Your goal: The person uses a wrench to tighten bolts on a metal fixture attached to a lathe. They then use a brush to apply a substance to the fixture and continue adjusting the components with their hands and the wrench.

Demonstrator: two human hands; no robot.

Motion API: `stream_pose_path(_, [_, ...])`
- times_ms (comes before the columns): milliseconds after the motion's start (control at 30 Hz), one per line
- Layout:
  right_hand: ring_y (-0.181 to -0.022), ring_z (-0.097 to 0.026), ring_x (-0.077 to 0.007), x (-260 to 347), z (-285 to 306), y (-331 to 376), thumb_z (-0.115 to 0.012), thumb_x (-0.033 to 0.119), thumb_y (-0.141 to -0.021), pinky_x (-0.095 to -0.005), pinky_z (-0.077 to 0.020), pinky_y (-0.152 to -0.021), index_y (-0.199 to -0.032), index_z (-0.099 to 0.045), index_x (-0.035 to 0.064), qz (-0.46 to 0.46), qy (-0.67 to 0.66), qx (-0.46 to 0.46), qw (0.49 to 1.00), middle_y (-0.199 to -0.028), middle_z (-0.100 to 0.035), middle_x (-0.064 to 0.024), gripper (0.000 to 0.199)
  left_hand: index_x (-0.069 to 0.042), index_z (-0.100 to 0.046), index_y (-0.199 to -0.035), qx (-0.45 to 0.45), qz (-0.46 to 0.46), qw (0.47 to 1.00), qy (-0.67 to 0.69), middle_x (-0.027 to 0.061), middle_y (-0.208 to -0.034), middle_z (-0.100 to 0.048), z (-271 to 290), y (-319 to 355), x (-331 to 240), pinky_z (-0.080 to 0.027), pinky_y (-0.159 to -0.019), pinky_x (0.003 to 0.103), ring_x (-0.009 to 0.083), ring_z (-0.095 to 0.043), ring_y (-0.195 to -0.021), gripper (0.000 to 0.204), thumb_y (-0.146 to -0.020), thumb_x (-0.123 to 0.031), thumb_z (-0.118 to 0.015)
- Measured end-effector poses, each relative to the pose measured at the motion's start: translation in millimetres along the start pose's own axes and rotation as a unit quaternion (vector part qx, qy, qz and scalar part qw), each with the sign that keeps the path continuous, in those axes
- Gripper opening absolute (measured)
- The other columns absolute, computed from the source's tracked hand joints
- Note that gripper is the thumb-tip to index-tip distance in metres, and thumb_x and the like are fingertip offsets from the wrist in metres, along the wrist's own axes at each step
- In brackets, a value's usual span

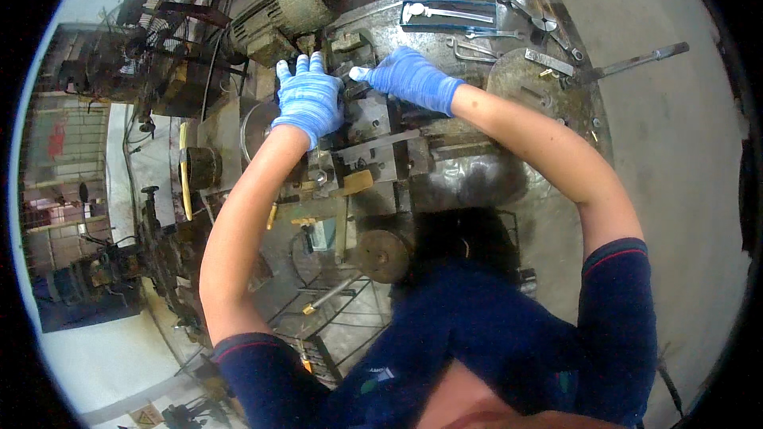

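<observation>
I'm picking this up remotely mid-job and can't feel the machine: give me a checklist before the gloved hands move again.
1. Left hand gloved, flat on the machine block: ok.
2. Right hand gloved, fingers reaching onto the same block: ok.
3. What the fingers grip: cannot tell, hidden.
4. Motor stopped: cannot tell.
5. Caliper in its open case, away from the hands: ok.
6. Wrenches loose on the machine top near the right forearm: not ok.
</observation>
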State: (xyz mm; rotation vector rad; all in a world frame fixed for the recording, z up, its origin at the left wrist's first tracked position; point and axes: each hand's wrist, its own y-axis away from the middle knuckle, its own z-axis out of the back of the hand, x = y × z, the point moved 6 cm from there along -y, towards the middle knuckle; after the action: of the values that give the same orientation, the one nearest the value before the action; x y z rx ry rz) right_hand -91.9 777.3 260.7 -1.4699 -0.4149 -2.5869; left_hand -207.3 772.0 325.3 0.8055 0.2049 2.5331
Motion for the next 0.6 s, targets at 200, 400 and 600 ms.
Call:
stream_pose_path(200, [-0.07,-0.061,-0.0361,1,2,1,-0.054,0.069,-0.07,-0.0411,-0.0475,-0.07,-0.069,-0.063,-0.0047,-0.011,-0.012,-0.009,1.0,-0.064,-0.06,-0.0224,0.074,-0.015,-0.063,-0.11,0.018,0.021,0.999,-0.025,0.0185,-0.136,-0.037,-8,-8,-5,-0.018,-0.104,0.055,0.0341,-0.034,-0.126,0.047,-0.067,-0.034,-0.068])
stream_pose_path(400, [-0.084,-0.061,-0.0369,-5,-2,-10,-0.06,0.068,-0.066,-0.0405,-0.0478,-0.077,-0.083,-0.063,-0.009,-0.03,-0.025,0.0,0.999,-0.082,-0.062,-0.0269,0.079,-0.022,-0.057,-0.118,0.081,0.042,0.995,-0.032,0.014,-0.141,-0.031,-1,-10,-7,-0.02,-0.107,0.048,0.0286,-0.03,-0.13,0.053,-0.069,-0.034,-0.069])
stream_pose_path(600, [-0.089,-0.061,-0.0366,-3,-1,-8,-0.061,0.068,-0.062,-0.0399,-0.0476,-0.08,-0.088,-0.063,-0.0083,-0.031,-0.024,-0.016,0.999,-0.091,-0.062,-0.0272,0.08,-0.019,-0.062,-0.11,0.017,0.024,1.0,0.008,0.0182,-0.135,-0.037,-14,-13,0,-0.022,-0.106,0.049,0.0313,-0.037,-0.125,0.044,-0.07,-0.037,-0.067])
